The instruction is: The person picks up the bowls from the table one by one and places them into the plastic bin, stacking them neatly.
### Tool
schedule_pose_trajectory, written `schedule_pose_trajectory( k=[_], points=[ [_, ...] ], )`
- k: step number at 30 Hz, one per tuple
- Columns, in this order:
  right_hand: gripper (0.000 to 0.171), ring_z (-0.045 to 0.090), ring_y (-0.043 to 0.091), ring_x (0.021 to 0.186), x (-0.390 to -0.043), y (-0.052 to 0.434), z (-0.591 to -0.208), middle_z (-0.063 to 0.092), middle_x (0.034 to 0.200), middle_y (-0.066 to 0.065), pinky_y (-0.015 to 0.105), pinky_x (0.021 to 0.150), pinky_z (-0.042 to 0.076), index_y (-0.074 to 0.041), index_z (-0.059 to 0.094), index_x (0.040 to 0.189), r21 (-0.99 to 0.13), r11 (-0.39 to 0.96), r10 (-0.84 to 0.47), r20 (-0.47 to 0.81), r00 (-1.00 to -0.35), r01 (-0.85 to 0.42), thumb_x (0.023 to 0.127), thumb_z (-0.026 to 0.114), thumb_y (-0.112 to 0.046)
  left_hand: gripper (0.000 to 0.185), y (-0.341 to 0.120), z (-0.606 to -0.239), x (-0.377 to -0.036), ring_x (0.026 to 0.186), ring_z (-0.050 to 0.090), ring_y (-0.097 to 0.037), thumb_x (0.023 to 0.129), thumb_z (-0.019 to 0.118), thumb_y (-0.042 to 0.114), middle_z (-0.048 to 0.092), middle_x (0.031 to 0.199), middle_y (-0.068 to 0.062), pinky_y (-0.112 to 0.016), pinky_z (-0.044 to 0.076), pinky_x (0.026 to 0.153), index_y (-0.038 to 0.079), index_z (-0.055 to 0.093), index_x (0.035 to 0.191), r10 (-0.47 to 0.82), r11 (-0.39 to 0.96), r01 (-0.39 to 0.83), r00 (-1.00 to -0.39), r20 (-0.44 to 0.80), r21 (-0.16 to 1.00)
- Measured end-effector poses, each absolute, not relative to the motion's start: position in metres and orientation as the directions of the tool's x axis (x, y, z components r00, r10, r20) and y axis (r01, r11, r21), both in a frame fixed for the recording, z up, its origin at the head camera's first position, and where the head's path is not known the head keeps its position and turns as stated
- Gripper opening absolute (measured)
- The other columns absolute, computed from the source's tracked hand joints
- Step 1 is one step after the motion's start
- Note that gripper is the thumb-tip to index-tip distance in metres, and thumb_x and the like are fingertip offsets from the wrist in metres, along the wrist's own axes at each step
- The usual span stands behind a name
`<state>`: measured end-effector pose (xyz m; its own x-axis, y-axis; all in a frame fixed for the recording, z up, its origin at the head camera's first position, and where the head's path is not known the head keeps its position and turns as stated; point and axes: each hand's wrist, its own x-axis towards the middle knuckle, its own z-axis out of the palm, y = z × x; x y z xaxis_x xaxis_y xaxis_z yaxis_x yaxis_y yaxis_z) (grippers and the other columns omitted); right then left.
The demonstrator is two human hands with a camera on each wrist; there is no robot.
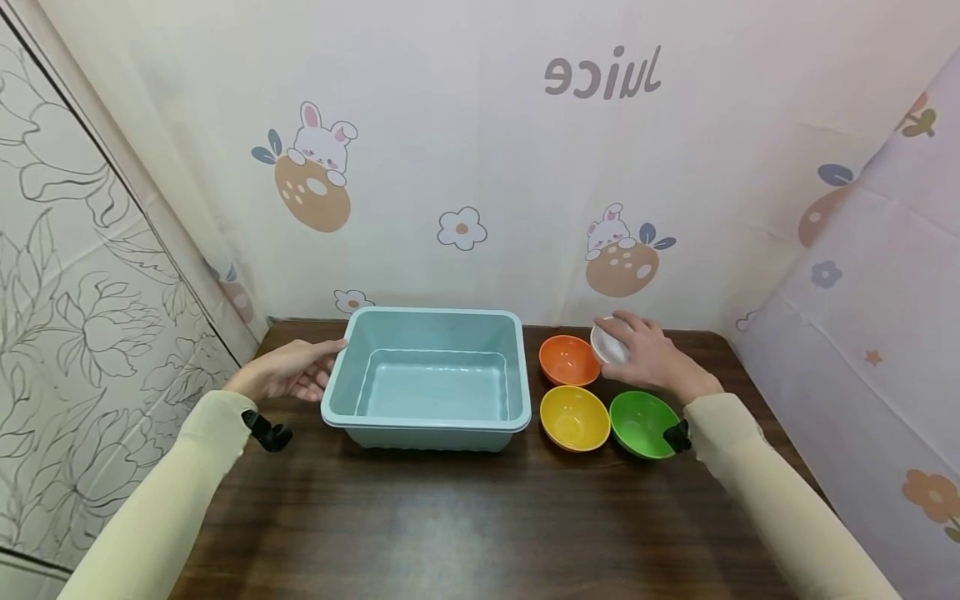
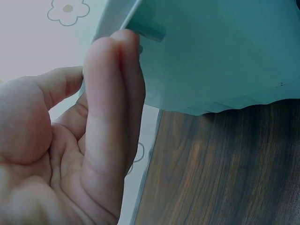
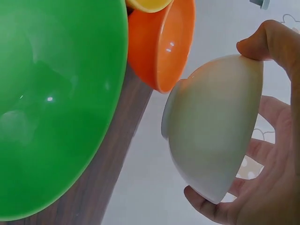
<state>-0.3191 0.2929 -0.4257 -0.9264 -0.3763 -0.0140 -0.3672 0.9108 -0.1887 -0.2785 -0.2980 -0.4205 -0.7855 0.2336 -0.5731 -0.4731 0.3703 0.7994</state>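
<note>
The right hand [image 1: 648, 357] holds a white bowl [image 1: 607, 344] tipped on its side at about two o'clock on the dark wooden desk [image 1: 465, 517]; its grip is closed round the bowl, thumb on the rim at one edge and fingers under the other (the right wrist view shows this plainly, with the bowl [image 3: 213, 129] raised off the wood). The bowl's rim is just beside the orange bowl [image 1: 567, 360], and I cannot tell whether the two touch. Toward the person from the orange bowl sits a yellow bowl [image 1: 574, 417], and to its three o'clock a green bowl [image 1: 642, 423], both upright on the desk.

The left hand [image 1: 288, 371] rests at the nine o'clock side of a pale blue tub [image 1: 431, 379], which stands at the desk's centre. Its grip is wide, fingers straight and together, with the fingertips [image 2: 124, 40] against the tub's rim [image 2: 117, 18].

Behind the desk hangs a curtain printed with rabbits and flowers [image 1: 462, 227].
</note>
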Motion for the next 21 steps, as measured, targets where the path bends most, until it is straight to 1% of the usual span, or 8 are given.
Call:
schedule_pose_trajectory(
  k=[5,9,13,16,21],
  points=[
    [0.077,0.033,0.057,0.136,-0.322,0.288,-0.42,0.028,0.163,0.023,0.08,0.097,0.043,-0.022,0.04,0.158,-0.184,0.909,-0.382,-0.013,-0.924,-0.373,0.089,0.07,-0.042,0.059,-0.298,-0.421,-0.279,0.058,0.07,-0.012,0.103,0.052,0.06,0.071,0.074,-0.005,-0.026,0.061,0.058,0.003,0.067,0.1,0.233,0.372,-0.472,-0.786,-0.573,0.799],
    [0.078,0.034,0.057,0.134,-0.325,0.284,-0.413,0.029,0.162,0.024,0.076,0.096,0.047,-0.022,0.041,0.157,-0.183,0.9,-0.401,0.003,-0.916,-0.395,0.088,0.072,-0.04,0.059,-0.297,-0.42,-0.279,0.058,0.07,-0.012,0.102,0.052,0.061,0.071,0.074,-0.005,-0.026,0.061,0.058,0.004,0.067,0.099,0.233,0.373,-0.469,-0.788,-0.57,0.8],
    [0.077,0.036,0.057,0.133,-0.326,0.28,-0.405,0.03,0.161,0.025,0.074,0.096,0.047,-0.02,0.043,0.156,-0.181,0.885,-0.433,0.022,-0.901,-0.43,0.087,0.071,-0.04,0.059,-0.296,-0.42,-0.278,0.058,0.069,-0.011,0.103,0.051,0.06,0.07,0.073,-0.004,-0.026,0.061,0.058,0.004,0.067,0.099,0.231,0.376,-0.471,-0.786,-0.573,0.798],
    [0.076,0.037,0.057,0.133,-0.327,0.275,-0.399,0.032,0.16,0.025,0.073,0.099,0.045,-0.018,0.045,0.155,-0.168,0.871,-0.462,0.037,-0.886,-0.461,0.087,0.071,-0.04,0.058,-0.296,-0.42,-0.277,0.057,0.069,-0.011,0.104,0.05,0.06,0.07,0.073,-0.004,-0.026,0.061,0.058,0.004,0.067,0.099,0.228,0.375,-0.478,-0.783,-0.579,0.794],
    [0.076,0.038,0.055,0.133,-0.327,0.267,-0.386,0.033,0.16,0.023,0.071,0.099,0.047,-0.02,0.047,0.154,-0.156,0.856,-0.489,0.063,-0.87,-0.492,0.085,0.072,-0.042,0.058,-0.297,-0.42,-0.278,0.056,0.068,-0.011,0.105,0.049,0.059,0.07,0.073,-0.004,-0.026,0.061,0.058,0.003,0.067,0.099,0.229,0.377,-0.478,-0.782,-0.58,0.793]
  ],
)
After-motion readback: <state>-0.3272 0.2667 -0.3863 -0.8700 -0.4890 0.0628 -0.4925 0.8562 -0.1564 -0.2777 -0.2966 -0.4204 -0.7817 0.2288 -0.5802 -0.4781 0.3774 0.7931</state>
